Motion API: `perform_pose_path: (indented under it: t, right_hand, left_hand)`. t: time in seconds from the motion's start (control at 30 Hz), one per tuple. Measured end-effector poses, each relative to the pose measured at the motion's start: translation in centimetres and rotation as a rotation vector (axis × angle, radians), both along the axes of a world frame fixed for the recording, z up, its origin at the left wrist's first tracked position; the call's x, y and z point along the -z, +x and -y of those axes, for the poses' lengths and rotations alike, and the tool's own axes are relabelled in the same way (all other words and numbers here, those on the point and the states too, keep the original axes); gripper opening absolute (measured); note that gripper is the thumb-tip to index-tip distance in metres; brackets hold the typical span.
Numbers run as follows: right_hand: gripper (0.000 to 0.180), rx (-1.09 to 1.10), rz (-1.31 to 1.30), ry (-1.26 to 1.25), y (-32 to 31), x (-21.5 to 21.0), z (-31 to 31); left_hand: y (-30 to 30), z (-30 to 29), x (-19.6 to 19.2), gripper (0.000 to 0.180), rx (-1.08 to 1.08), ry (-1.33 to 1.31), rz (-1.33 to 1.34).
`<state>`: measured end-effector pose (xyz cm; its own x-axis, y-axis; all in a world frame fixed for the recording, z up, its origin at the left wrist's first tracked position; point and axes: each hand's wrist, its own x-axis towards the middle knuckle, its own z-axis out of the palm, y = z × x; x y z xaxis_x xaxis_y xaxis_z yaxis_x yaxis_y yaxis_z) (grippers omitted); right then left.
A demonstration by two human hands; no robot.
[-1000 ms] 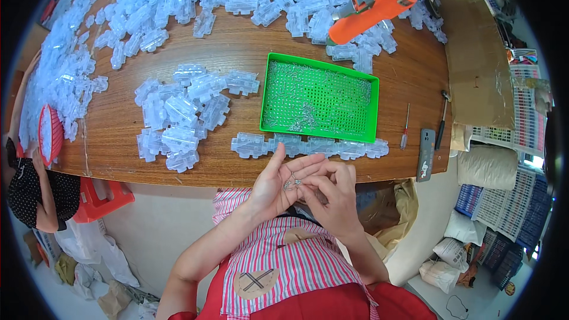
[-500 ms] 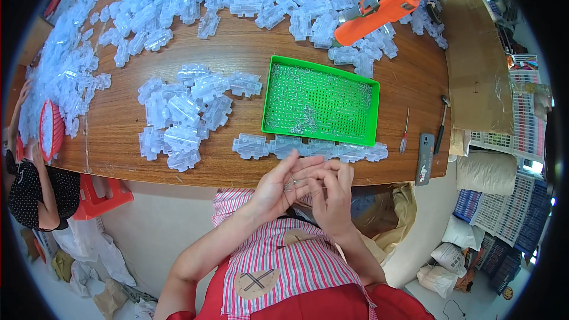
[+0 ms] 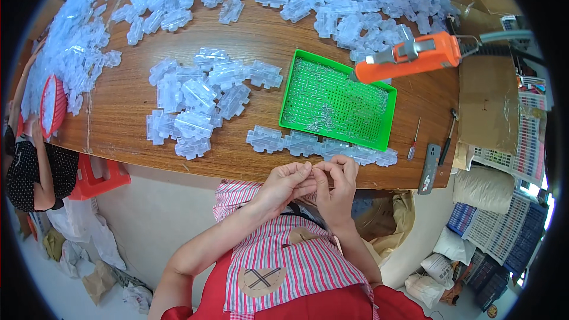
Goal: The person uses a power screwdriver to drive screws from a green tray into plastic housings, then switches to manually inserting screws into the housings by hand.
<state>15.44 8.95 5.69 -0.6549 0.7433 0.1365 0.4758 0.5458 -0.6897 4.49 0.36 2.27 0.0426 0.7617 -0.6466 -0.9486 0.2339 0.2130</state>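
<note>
My left hand (image 3: 283, 187) is closed, its thumb pressed on the curled fingers; the small metal screws seen earlier in its palm are now hidden. My right hand (image 3: 336, 194) pinches at the fingertips, close against the left fingers, and what it holds is too small to make out. Both hands are in front of the table's near edge. Just beyond them lies a row of clear plastic pieces (image 3: 265, 140). Behind that row stands a green perforated tray (image 3: 335, 136) with many loose screws (image 3: 320, 120) in it.
An orange electric screwdriver (image 3: 412, 58) hangs over the tray's far right corner. A heap of clear pieces (image 3: 198, 95) lies left, with larger heaps behind. At right are a small screwdriver (image 3: 413, 142), a hammer (image 3: 448, 136) and a phone (image 3: 429, 169). Another person works beside a red basket (image 3: 53, 106).
My left hand has gone from open, screws in its palm, to closed. My right fingers have come up beside its fingertips. The orange screwdriver now hangs nearer, over the tray; the view has shifted slightly.
</note>
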Motion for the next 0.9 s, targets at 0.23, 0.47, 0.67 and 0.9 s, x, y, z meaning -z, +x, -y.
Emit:
perform_pose_path:
  t: [0.23,0.47,0.67,0.9]
  right_hand:
    - [0.01,-0.036,0.07,0.063,-0.5,-0.5,0.1]
    - [0.012,-0.085,0.053,0.026,-0.8,-0.7,-0.3]
    - [0.017,-0.049,-0.02,0.132,-1.4,0.8,-1.1]
    - [0.017,-0.069,0.013,0.209,-2.4,1.9,-1.8]
  left_hand:
    - [-0.3,0.2,-0.3,0.024,-0.049,-0.046,-0.128]
    - [-0.5,0.3,0.0,0.024,-0.017,-0.038,-0.205]
    - [-0.9,0.0,-0.2,0.037,-0.002,-0.101,-0.164]
    - [-1.1,-0.1,0.1,0.048,0.004,-0.13,-0.173]
